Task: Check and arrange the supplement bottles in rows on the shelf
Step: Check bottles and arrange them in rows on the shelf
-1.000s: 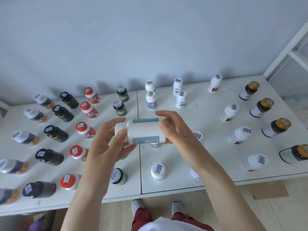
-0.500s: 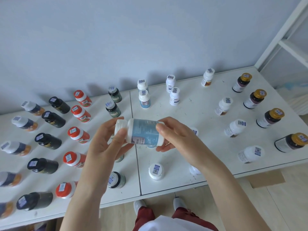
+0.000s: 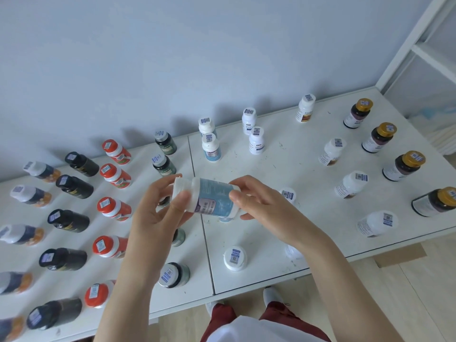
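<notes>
Rows standing across most of the white shelf (image 3: 303, 174): at the left, white-capped dark bottles (image 3: 29, 196), black bottles (image 3: 69, 220) and orange-capped bottles (image 3: 113, 208); at the right, white bottles with brown labels (image 3: 333, 151) and gold-capped bottles (image 3: 380, 138), all in lines running front to back. Judged as the larger part of the arranging done. Middle less settled: green-tinted bottles (image 3: 164, 165) partly hidden behind the left forearm (image 3: 128, 280), two blue-labelled bottles (image 3: 211, 148) at the back, a pair of small white bottles (image 3: 256, 140) beside them, one white-capped bottle (image 3: 235, 258) alone near the front edge. Checking under way on the held bottle (image 3: 212, 199), white with a blue label, lying sideways in the air above the middle of the shelf, cap to the left, touching nothing below. Left hand (image 3: 158, 218) gripping it at the cap end, thumb curled over the neck; right hand (image 3: 261, 206) pinching the base end between fingers and thumb. Left to do, by the look of it: finish reading the label, then stand this one in line with the two like it at the back, probably in the gap in front of them; after that, perhaps the rest of the middle lines. Label text too blurred to read
</notes>
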